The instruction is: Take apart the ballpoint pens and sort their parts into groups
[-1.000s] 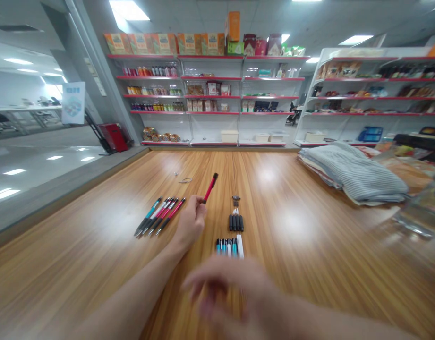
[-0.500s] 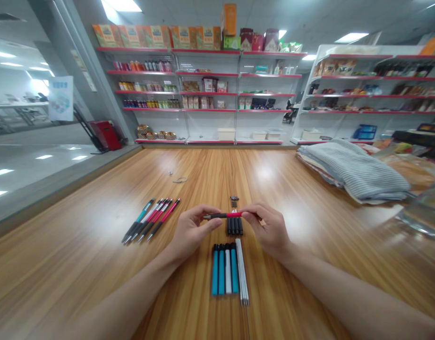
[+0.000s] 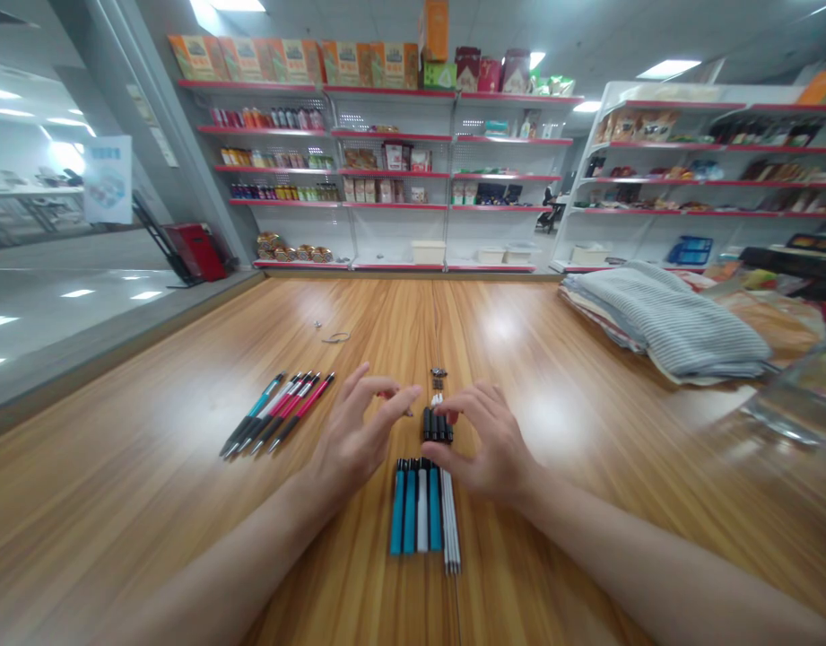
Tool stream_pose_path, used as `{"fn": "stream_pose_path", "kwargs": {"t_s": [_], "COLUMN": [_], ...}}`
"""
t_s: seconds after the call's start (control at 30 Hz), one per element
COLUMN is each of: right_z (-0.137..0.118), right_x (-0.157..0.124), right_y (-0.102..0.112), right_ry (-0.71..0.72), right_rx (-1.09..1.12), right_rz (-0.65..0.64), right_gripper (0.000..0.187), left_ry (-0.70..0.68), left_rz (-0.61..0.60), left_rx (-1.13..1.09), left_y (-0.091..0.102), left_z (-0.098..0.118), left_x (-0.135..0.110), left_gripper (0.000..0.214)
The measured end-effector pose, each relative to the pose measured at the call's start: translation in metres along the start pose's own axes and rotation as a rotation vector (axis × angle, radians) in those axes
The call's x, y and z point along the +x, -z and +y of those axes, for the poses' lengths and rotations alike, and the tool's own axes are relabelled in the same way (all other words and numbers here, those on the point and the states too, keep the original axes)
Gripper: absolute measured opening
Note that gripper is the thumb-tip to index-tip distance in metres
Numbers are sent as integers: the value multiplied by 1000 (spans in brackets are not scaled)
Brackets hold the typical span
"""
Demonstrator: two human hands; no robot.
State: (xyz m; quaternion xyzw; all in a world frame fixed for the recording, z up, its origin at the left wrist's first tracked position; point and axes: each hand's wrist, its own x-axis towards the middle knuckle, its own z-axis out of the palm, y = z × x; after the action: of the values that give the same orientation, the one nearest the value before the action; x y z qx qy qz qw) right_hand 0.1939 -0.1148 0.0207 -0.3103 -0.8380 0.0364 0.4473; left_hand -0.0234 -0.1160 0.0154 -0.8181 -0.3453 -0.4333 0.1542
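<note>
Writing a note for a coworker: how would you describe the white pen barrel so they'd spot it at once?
On the wooden table, find the row of four pen barrels lying side by side just below the person's right hand. The white pen barrel is third from the left, the only white one among three blue ones.

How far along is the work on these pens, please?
Done: several pens look taken apart, with blue and white barrels, thin white rods and black pieces in separate groups. In hand: neither the left hand nor the right hand clearly holds anything; both are at the black pieces. Left: a group of whole-looking pens lies beside the left hand.
</note>
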Motion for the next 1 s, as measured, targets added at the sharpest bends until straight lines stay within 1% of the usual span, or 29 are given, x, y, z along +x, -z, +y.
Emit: {"fn": "stream_pose_path", "kwargs": {"t_s": [0.1, 0.17, 0.2, 0.27, 0.33, 0.43, 0.57, 0.7, 0.77, 0.83, 0.9, 1.0], "right_z": [-4, -5, -4, -2, 0, 2, 4, 7, 7, 7, 7, 7], "right_x": [-2, -2, -2, -2, -2, -2, -2, -3, -3, -2, -2, -1], "right_y": [-2, -3, -3, -3, -4, -3, -4, -5, -6, -6, -5, -4], "right_ry": [33, 32, 24, 3, -13, -33, -48, -67, -85, -102, -112, -117], "right_rx": [4, 5, 3, -5, -9, -8, -18, -19, -14, -10, -8, -15], "right_rz": [-39, -42, -44, -53, -62, -85, -131, -126, -129, -143, -161, -165], "right_gripper": [30, 24, 20, 16, 16, 18, 24, 29, 28, 27, 26, 26], "left_ry": [-123, -170, -172, -150, -116, -79, -94, -80, -41, -10, -9, -42], "left_rz": [-135, -183, -186, -155, -130, -139, -182, -243, -236, -212, -205, -226], "left_rx": [76, 71, 58, 35, 26, 11, 4, 0, -22, -36, -28, -6], "left_y": [4, 5, 5, 4, 3, 3, 2, -2, -4, -6, -5, -2], "left_z": [6, 9, 10, 11, 12, 12, 12, 12, 11, 11, 11, 11], "left_x": [3, 5, 5, 6, 5, 5, 6, 5, 3, 1, 1, 2], "left_gripper": [46, 45, 43, 37, 28, 21, 22, 28, 28, 22, 19, 21]}}
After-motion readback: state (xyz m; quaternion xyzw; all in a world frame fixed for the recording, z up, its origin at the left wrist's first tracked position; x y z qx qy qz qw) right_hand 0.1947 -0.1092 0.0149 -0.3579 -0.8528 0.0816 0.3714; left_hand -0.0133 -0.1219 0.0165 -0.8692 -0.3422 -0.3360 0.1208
